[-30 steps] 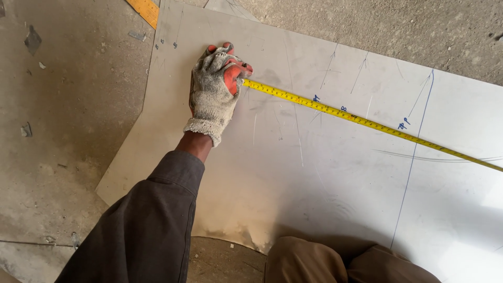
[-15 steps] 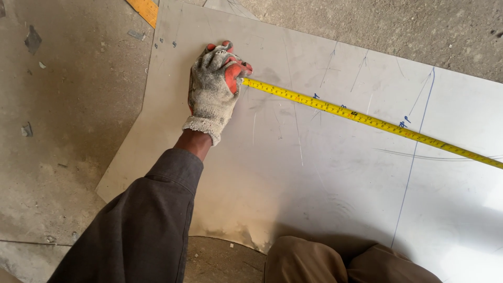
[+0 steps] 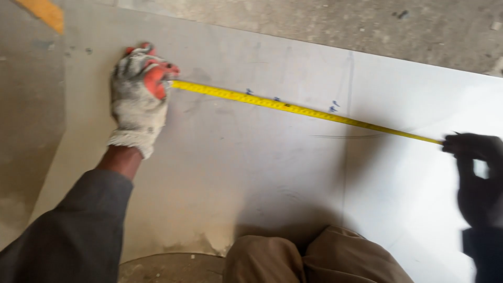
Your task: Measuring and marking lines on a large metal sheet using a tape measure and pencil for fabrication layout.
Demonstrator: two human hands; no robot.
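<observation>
Head view: left hand [image 3: 139, 94] flat, fingers closed, pinning tape measure [image 3: 293, 108] on sheet [image 3: 236, 173].

The left hand [image 3: 139, 97] wears a knitted cotton glove, grey-white and soiled, with a red rubbery coating on the fingertips. It presses on a large pale grey metal sheet [image 3: 251, 173], smooth with a dull sheen, brighter at the right. The yellow tape measure blade [image 3: 293, 108] looks thin and slightly glossy. The concrete floor [image 3: 314, 21] is rough and matt. The dark sleeve [image 3: 73, 236] is soft cloth.
</observation>
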